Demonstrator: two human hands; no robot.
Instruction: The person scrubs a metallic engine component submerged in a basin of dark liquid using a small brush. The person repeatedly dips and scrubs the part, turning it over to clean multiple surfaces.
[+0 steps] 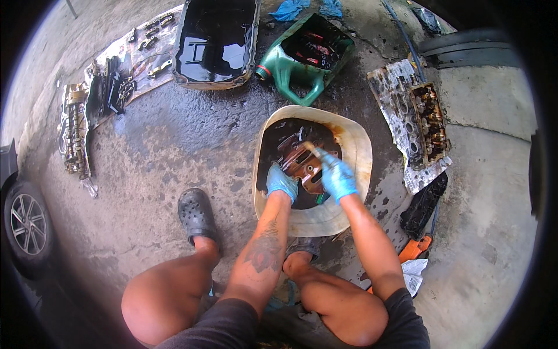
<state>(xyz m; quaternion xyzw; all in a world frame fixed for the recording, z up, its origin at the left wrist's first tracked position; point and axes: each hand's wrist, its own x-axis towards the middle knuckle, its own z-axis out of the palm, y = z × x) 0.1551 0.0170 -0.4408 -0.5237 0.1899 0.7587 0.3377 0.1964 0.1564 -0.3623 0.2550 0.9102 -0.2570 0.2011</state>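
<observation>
A pale, oil-stained basin (359,136) with dark liquid in it stands in front of me. My left hand (282,182), in a blue glove, grips the near left edge of a brown metal engine part (314,185) with slots and holes, held within the basin. My right hand (338,178), also gloved in blue and slightly blurred, is closed around a brush (310,147). The brush's light tip is over the far side of the part. A small green piece (320,199) shows low in the basin, its kind unclear.
Behind the basin are a cut-open green jug (300,87) and a black oil-filled pan (247,43). Camshafts (75,131) and small parts lie on paper at left. At right, a cylinder head (431,125) sits on newspaper, near an orange-handled tool (414,249).
</observation>
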